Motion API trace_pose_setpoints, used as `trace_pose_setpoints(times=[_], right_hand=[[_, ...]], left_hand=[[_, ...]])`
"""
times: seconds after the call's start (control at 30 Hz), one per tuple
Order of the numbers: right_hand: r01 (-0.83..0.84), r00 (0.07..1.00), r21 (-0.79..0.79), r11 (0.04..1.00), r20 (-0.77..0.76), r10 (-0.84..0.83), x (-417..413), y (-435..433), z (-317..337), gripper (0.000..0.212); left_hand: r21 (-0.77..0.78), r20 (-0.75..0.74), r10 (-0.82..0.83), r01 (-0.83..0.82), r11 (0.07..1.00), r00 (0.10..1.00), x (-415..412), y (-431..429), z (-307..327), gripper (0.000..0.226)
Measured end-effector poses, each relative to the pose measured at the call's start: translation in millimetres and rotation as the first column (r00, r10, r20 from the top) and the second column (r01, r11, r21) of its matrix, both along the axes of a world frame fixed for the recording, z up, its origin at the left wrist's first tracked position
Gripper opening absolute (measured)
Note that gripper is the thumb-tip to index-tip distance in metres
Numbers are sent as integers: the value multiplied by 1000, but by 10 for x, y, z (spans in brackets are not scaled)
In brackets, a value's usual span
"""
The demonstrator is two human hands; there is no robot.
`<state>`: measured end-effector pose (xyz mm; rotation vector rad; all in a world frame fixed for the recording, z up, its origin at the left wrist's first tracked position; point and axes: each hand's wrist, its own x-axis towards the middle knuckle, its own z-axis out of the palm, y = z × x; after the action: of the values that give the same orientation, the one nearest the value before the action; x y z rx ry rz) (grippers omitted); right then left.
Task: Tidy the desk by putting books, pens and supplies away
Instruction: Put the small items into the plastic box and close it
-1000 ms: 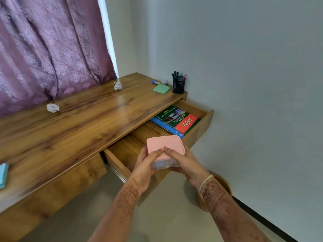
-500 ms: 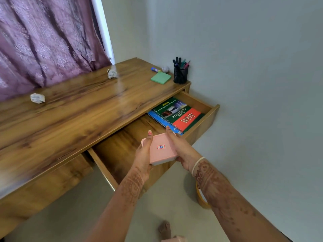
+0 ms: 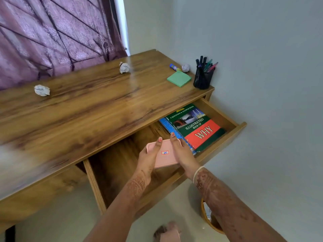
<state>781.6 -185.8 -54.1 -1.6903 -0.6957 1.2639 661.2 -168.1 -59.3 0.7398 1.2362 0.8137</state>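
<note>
A pink lidded box [image 3: 166,154] with a small red-framed label sits low inside the open wooden drawer [image 3: 225,138], just left of the books. My left hand [image 3: 148,158] grips its left side and my right hand [image 3: 181,152] holds its right side. A green and red book [image 3: 197,126] lies on a blue spiral notebook [image 3: 167,126] at the drawer's right end. On the desk top [image 3: 90,109] stand a black mesh pen holder [image 3: 203,79] with several pens, a green sticky-note pad [image 3: 179,78] and a blue glue stick [image 3: 174,67].
Three crumpled paper balls lie on the desk: one at the left [image 3: 42,90], one at the back middle [image 3: 124,67], one by the pen holder [image 3: 185,67]. A wicker bin [image 3: 209,222] stands on the floor under my right forearm. A purple curtain [image 3: 52,35] hangs behind.
Both hands have carried the pink box forward and down from above the drawer's front edge into the drawer, beside the books. The view has tilted lower and closer to the desk.
</note>
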Motion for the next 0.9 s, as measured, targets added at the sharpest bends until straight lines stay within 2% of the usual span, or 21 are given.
trace_pose_setpoints(times=[0.2, 0.3, 0.37, 0.47, 0.53, 0.6, 0.7, 0.8, 0.9], right_hand=[[-19, 995, -25, 1000, 100, 21, 132, 180, -182, 59], [-87, 984, -55, 995, 152, 94, 236, 277, -215, 56], [-173, 966, -98, 980, 176, 188, 344, 363, -246, 64], [-348, 884, -201, 916, 255, 391, 512, 481, -307, 82], [-437, 812, -256, 862, 298, 501, 598, 541, -337, 78], [-509, 741, -281, 814, 338, 580, 662, 576, -397, 70], [-542, 700, -297, 786, 358, 618, 714, 598, -465, 71], [-598, 617, -324, 733, 397, 679, 792, 600, -466, 67], [-636, 536, -338, 694, 454, 712, 858, 616, -479, 61]], left_hand=[[57, -156, 74, -66, 996, 985, 168, 116, -147, 40], [34, -192, 125, -120, 992, 973, 267, 128, -198, 40], [-12, -184, 138, -142, 990, 973, 341, 123, -224, 41], [-74, -218, 110, -129, 989, 970, 379, 71, -289, 55], [-101, -261, 95, -125, 987, 961, 395, 18, -341, 60], [-112, -281, 98, -134, 985, 955, 421, -13, -383, 54], [-115, -326, 39, -80, 990, 945, 454, 2, -388, 53], [-88, -458, -28, -14, 996, 889, 495, -4, -408, 54], [-36, -511, 16, -40, 999, 859, 525, -48, -412, 58]])
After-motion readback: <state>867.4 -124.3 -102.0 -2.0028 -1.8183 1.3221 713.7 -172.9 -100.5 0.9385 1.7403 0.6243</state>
